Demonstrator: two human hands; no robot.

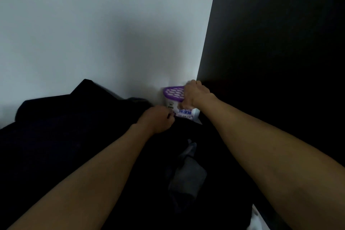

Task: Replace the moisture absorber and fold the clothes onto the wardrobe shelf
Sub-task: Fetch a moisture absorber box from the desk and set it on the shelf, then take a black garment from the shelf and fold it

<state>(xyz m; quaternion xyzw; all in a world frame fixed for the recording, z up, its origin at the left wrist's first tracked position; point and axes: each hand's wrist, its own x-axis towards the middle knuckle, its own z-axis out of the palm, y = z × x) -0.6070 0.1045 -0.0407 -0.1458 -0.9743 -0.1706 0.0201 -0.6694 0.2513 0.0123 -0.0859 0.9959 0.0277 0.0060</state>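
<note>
Curled over the purple lid (172,92), my right hand (195,93) grips the moisture absorber (184,112) from above, right of the frame's centre. It stands in the corner where the white wall (93,33) meets the dark side panel (280,43), close against both. My left hand (158,119) is at its lower left edge, fingers curled; whether they pinch the box or the cloth I cannot tell. Dark clothes (65,127) crowd in from the left up to the box, so open room lies only above the lid. My right hand hides the lid's right part. A grey garment (186,172) lies lower centre, its shape murky.
</note>
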